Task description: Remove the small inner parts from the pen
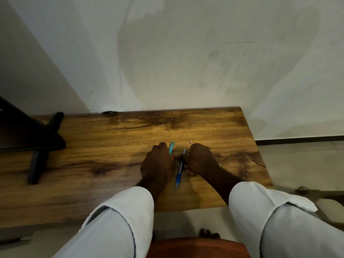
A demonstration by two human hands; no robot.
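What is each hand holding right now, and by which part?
Right hand pinches the blue pen near its upper end. Left hand grips a teal piece by its lower end.

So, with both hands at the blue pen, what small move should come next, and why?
Probably lift the right hand slightly, raising the blue pen off the table. Its fingers pinch the pen's upper end, the tip lies near the person, and the left hand holds a teal piece beside it.
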